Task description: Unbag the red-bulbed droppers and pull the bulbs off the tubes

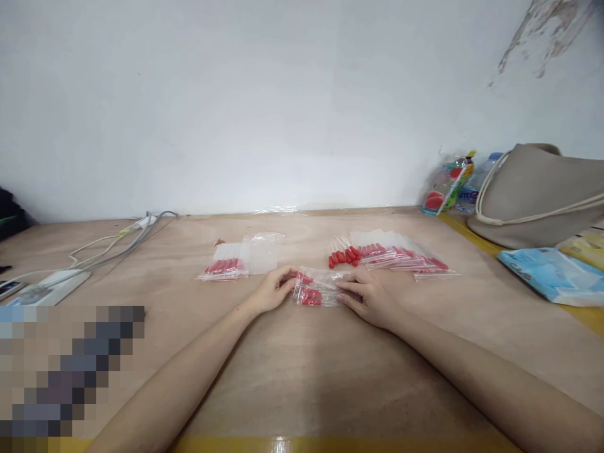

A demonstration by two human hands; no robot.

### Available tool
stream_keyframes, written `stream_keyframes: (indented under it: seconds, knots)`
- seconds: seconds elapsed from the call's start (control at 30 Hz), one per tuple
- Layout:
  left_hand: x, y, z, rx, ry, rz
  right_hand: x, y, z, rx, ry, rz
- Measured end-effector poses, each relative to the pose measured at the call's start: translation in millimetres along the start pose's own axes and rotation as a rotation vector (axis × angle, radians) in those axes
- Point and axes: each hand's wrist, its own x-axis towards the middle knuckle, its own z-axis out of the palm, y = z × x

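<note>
A small clear plastic bag (315, 288) holding several red-tipped droppers lies on the wooden table (292, 371) between my hands. My left hand (274, 290) has its fingers curled on the bag's left edge. My right hand (365, 296) presses on the bag's right side with the fingers laid nearly flat. Behind it, to the right, lies a pile of loose red-tipped droppers (346, 255) and more filled bags (406, 257). To the left lies another filled bag (225, 265) beside an empty clear bag (263, 251).
A white power strip (51, 286) and grey cables (125, 242) lie at the far left. At the right stand a beige bag (538, 195), drink bottles (448, 182) and a blue packet (550, 270). A white wall closes the back.
</note>
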Motion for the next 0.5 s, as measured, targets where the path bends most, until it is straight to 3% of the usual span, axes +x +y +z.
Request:
stream_keyframes:
  seconds: [0.17, 0.23, 0.3, 0.4, 0.47, 0.5]
  knots:
    - [-3, 8, -61, 0.052, -0.045, -0.130, 1, 0, -1, 0.007, 0.018, -0.019]
    - [-6, 19, -90, 0.121, 0.082, -0.163, 1, -1, -1, 0.005, 0.017, -0.012]
    - [-8, 32, -111, 0.160, 0.284, -0.132, 2, -2, -2, 0.019, 0.015, -0.006]
    - [-2, 44, -112, 0.268, 0.560, 0.021, 2, -4, -3, 0.036, 0.012, -0.013]
    - [8, 45, -93, 0.395, 0.680, 0.118, 2, -5, -4, 0.043, -0.004, -0.030]
    - [14, 43, -79, 0.476, 0.671, 0.153, 2, -6, -5, 0.049, -0.017, -0.038]
